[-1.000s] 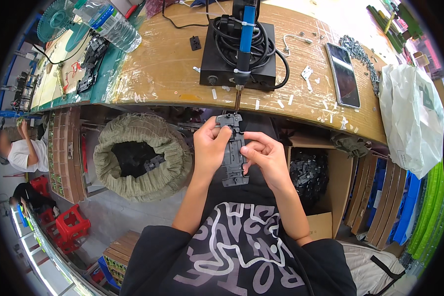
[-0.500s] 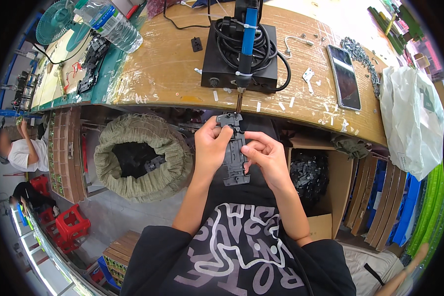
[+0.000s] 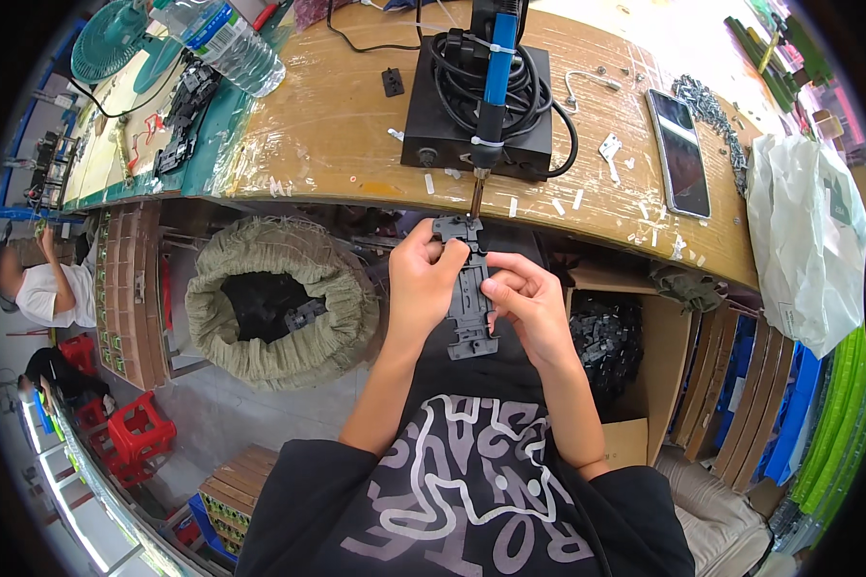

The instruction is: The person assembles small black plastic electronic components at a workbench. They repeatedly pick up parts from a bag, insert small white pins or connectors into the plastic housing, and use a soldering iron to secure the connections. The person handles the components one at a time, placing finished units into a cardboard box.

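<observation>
A long dark grey plastic chassis part (image 3: 471,298) is held upright between my hands, just in front of the bench edge. My left hand (image 3: 427,274) grips its upper left side, thumb pressed on the face near the top. Along its right edge, my right hand (image 3: 524,298) holds the part with bent fingers and thumb. A soldering iron (image 3: 494,77) with a blue handle points downward from the bench, and its tip (image 3: 476,197) meets or lies right over the part's top end; contact cannot be told for sure.
A black box-shaped station (image 3: 529,154) with coiled cable stands on the bench. A phone (image 3: 678,154), small metal pieces and a white bag (image 3: 803,240) lie right. Below are a cloth-rimmed sack (image 3: 212,346) at left and a carton (image 3: 664,356) of black parts at right. Another person (image 3: 48,288) sits far left.
The view has shifted slightly, so the bench things appear a little farther right. Both hands keep their hold on the chassis part, whose top end stays at the iron's tip.
</observation>
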{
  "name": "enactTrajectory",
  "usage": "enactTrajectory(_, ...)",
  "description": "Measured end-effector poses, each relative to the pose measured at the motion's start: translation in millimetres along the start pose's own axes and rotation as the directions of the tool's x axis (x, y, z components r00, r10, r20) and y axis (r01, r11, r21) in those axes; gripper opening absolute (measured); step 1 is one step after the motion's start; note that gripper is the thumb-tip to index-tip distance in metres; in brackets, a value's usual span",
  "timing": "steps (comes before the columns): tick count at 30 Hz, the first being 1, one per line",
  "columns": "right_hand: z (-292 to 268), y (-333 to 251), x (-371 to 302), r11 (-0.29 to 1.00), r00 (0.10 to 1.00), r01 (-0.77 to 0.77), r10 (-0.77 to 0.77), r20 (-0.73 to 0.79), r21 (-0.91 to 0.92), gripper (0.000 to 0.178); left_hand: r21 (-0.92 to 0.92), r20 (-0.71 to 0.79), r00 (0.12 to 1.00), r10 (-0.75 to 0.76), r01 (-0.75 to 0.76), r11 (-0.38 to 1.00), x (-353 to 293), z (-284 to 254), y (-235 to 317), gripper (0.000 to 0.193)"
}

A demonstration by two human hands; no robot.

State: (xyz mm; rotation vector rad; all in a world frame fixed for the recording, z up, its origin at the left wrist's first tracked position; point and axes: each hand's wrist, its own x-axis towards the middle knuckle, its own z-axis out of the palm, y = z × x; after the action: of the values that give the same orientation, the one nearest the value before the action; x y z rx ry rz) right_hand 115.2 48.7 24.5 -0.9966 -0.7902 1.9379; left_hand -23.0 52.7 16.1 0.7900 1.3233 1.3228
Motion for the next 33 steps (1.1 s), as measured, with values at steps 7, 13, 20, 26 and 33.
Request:
enactTrajectory(7,1,2,-1,1.000,1.000,0.015,-0.015,0.000,0.010,0.030,-0.032,0.008,1.000,-0.008,0.008,0.999,-1,1,1,0.006)
enactTrajectory(13,-11,9,-9,0.998,0.999,-0.036,0.035,-0.010,-0.042,0.027,-0.072,0.031,0.999,-0.031,0.033,0.997,-9,1,-27,0.009)
enactTrajectory(20,-80,38,-11,0.967,0.967,-0.045,-0.021,-0.254,-0.252,0.029,0.309,0.022,0.996,-0.087,0.076,0.948,-6,-27,-53,0.022)
enactTrajectory(26,-298,140,-43,0.890,0.458,-0.153,-0.321,-0.829,-0.429,0.030,0.491,-0.482,0.851,0.209,0.065,0.869,22,-190,-107,0.019)
enactTrajectory(33,-347,136,-96,0.935,0.273,-0.178,-0.251,-0.929,-0.305,0.031,0.302,-0.681,0.732,-0.029,0.317,0.899,42,-329,-167,0.026)
